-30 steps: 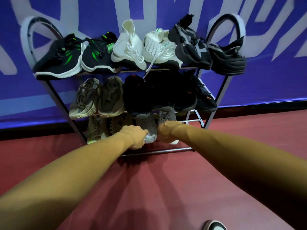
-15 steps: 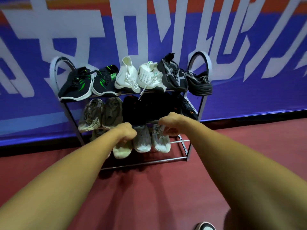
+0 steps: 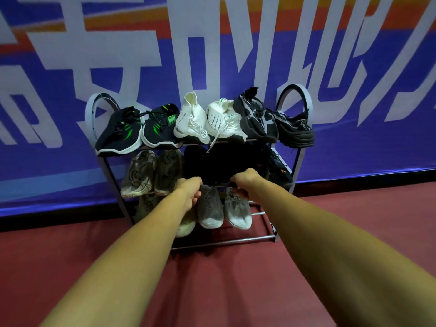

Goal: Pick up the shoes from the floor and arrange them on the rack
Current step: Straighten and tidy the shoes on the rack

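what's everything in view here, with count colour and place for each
rack: one, grey metal, three tiers, against the banner
black shoes with green marks: two, top tier, left
white shoes: two, top tier, middle
black and grey shoes: two, top tier, right
tan shoes: two, middle tier, left
dark shoes: count unclear in shadow, middle tier, centre to right
grey shoes: two, white toes, bottom tier, centre
pale shoe: at least one, bottom tier, left, partly behind the arm
banner: one, blue, white letters, orange stripe, behind the rack
floor: red
left hand: fingers curled, at the left grey shoe's heel
right hand: fingers curled, at the right grey shoe's heel
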`<action>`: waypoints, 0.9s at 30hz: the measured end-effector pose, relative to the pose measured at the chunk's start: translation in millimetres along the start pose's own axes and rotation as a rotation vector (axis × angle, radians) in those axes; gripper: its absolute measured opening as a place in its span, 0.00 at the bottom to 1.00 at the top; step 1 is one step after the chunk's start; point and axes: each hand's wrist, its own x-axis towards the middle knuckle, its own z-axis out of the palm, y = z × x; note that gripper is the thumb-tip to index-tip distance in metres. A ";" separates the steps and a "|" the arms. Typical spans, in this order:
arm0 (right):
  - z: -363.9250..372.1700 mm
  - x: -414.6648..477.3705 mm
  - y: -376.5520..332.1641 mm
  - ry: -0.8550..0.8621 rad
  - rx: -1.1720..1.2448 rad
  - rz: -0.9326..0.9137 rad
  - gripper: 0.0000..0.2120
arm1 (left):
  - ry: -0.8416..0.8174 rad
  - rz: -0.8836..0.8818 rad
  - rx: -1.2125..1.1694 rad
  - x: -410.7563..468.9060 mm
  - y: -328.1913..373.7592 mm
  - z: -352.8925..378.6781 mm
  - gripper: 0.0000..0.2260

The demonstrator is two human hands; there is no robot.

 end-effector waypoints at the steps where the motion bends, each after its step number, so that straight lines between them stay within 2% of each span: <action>1: 0.4 0.8 -0.1 0.017 -0.040 -0.010 0.10 | 0.033 0.035 0.007 1.4 0.0 -1.9 0.04; 5: 8.4 4.6 0.4 0.046 -0.206 -0.038 0.06 | 0.139 0.134 0.079 5.4 2.5 -9.4 0.12; 8: 15.6 7.0 1.4 0.071 -0.351 -0.091 0.12 | 0.178 0.155 0.171 9.1 0.7 -11.9 0.15; 10: 15.2 2.5 -1.6 0.102 -0.349 -0.104 0.13 | 0.219 0.178 0.196 9.2 3.8 -13.4 0.16; 13: 12.5 0.8 -2.2 0.215 -0.357 -0.087 0.20 | 0.285 0.210 0.240 16.0 12.0 -18.2 0.27; 15: 13.2 -1.2 -0.9 0.247 -0.409 -0.071 0.25 | 0.300 0.226 0.223 15.8 13.9 -21.9 0.27; 17: 16.4 -3.2 0.6 0.184 -0.416 -0.042 0.30 | 0.241 0.206 0.216 9.9 10.3 -22.4 0.20; 19: 15.9 -5.0 -0.1 0.141 -0.375 -0.041 0.29 | 0.125 0.128 0.263 6.8 3.1 -19.0 0.17; 21: 11.0 -3.0 -0.2 0.167 -0.379 -0.054 0.26 | 0.040 0.081 0.328 7.1 -3.4 -16.5 0.23; 23: 3.5 -4.4 -1.1 0.231 -0.359 -0.032 0.29 | 0.019 0.099 0.355 7.6 -4.9 -17.6 0.27; 27: -11.4 -1.2 4.5 0.362 -0.090 0.064 0.35 | 0.021 0.135 0.424 8.7 -6.8 -19.6 0.28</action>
